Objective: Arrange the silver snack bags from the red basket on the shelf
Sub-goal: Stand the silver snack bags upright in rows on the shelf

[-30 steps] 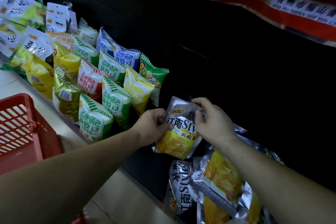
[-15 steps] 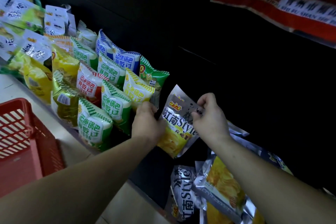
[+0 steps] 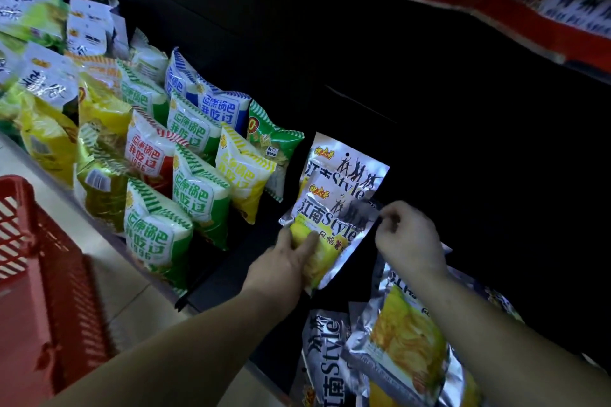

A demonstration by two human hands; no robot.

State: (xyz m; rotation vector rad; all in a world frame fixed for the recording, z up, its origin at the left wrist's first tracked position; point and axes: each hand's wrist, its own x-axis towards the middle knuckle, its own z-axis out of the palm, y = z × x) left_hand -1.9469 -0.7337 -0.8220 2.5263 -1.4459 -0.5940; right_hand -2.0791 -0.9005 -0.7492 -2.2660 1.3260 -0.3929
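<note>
Dark shelving (image 3: 429, 142) is seen behind. The front silver bag (image 3: 330, 225) is held with its long axis nearly upright, overlapping a second silver bag (image 3: 347, 158) stood just behind it. Its lower left is gripped by the left hand (image 3: 287, 261), its upper right corner pinched by the right hand (image 3: 406, 238). Below it, at least two more silver bags (image 3: 406, 347) are lying; one red basket (image 3: 29, 241) is placed well left of it.

Front silver bag (image 3: 330, 225) is showing "江南Style". Rear silver bag (image 3: 347, 168) is showing "Style". Lower silver bag (image 3: 325, 357) is showing "Style" sideways. Red-white bag (image 3: 148, 152) and green-white bag (image 3: 155, 235) are both displaying "我吃过" and "1996".
</note>
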